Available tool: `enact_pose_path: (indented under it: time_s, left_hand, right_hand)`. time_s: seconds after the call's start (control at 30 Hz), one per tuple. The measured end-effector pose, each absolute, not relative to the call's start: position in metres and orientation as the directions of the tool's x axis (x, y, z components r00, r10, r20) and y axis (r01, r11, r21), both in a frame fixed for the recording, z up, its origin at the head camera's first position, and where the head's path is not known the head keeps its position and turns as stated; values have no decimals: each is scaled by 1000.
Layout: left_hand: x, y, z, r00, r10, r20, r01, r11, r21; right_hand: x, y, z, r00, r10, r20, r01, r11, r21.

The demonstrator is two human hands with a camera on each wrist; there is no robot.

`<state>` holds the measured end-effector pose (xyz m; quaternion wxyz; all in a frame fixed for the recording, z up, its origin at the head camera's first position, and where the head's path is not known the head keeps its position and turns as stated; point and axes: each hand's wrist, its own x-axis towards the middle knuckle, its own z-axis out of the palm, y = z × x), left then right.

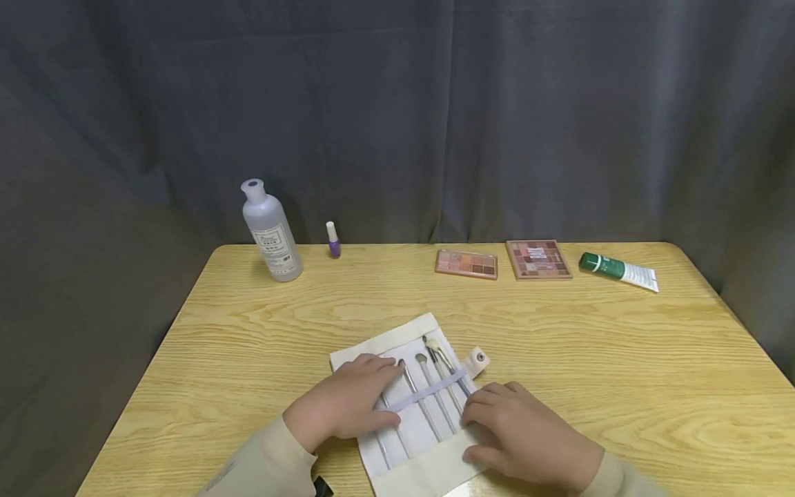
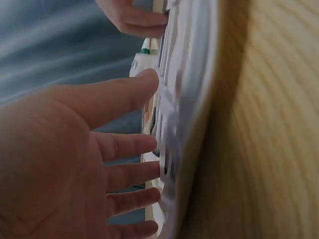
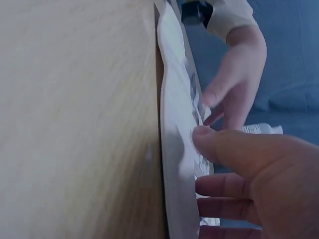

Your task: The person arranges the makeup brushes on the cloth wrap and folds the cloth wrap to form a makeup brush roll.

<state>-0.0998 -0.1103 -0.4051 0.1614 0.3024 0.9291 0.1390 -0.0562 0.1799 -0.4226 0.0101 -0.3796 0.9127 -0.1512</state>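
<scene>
A white fabric brush roll (image 1: 425,473) lies unfolded on the table, tilted in the head view. Several makeup brushes (image 1: 427,408) lie side by side in it, under a pale lilac elastic strap (image 1: 428,393). A tab with a snap (image 1: 477,360) sticks out from its right edge. My left hand (image 1: 348,399) rests over the roll's left side, fingers spread and fairly straight, as the left wrist view also shows. On the right edge, my right hand (image 1: 528,435) touches the lower flap with extended fingers (image 3: 222,185). Part of the leftmost brushes is hidden under the left hand.
At the back left stand a clear bottle (image 1: 272,235) and a small purple nail polish bottle (image 1: 333,241). Two eyeshadow palettes (image 1: 466,264) (image 1: 538,260) and a green-and-white tube (image 1: 619,270) lie at the back right. A dark curtain (image 1: 373,124) hangs behind the wooden table (image 1: 621,345).
</scene>
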Motion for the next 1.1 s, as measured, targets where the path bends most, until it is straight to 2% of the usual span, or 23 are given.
enact_pose_path:
  time_s: [0.23,0.53,0.67,0.87,1.1]
  left_hand:
    - [-89,-115,-407,-756,622,-206,545,771,328]
    - [-80,-120,-408,-726,654,-214,582,749,315]
    - [-75,-117,-408,-712,664,-228,592,742,314]
    - [-70,-109,-408,-699,683,-211,638,729,248]
    - [-71,-109,-409,-712,681,-173,639,730,244]
  right_hand:
    - [-69,188,-422,-745,-655,128,-667,720,-192]
    - [-99,197,-419,-743,-669,9,-668,741,-75]
    - [-118,204,-420,-714,-700,-11,-696,711,-106]
    - [-144,211,-420,-691,-722,-40,-704,685,-188]
    - [-144,214,-424,-699,-711,78,-701,660,-272]
